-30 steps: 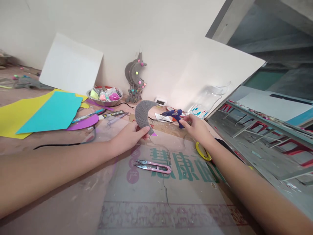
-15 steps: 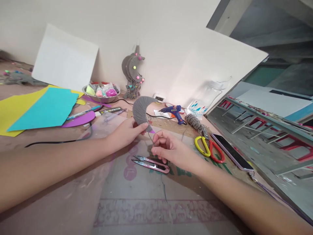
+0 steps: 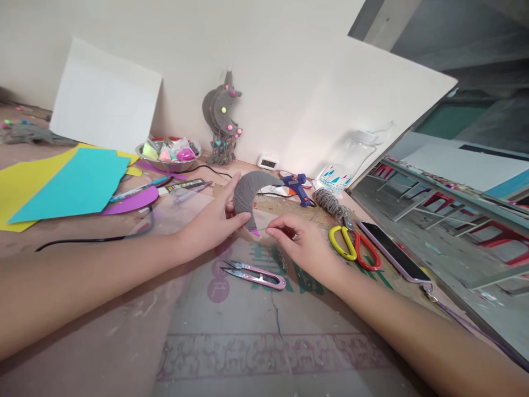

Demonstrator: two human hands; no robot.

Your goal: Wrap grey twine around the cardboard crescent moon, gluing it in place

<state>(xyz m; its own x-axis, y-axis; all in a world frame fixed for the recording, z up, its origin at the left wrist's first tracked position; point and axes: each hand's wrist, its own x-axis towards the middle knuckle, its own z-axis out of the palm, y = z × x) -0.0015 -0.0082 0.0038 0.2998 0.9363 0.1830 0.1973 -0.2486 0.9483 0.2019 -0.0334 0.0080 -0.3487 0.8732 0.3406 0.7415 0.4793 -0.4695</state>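
In the head view, the left hand (image 3: 212, 223) grips a gray yarn-wrapped crescent (image 3: 246, 194) between thumb and fingers, its long axis running far to near, hollow facing right. Just right of its purple near tip (image 3: 255, 233), the right hand (image 3: 303, 245) pinches a yarn strand (image 3: 263, 229). Pink snips (image 3: 255, 275) lie nearer; a glue gun (image 3: 301, 188) sits far right; a phone (image 3: 392, 249) borders the table's (image 3: 82, 227) right edge.
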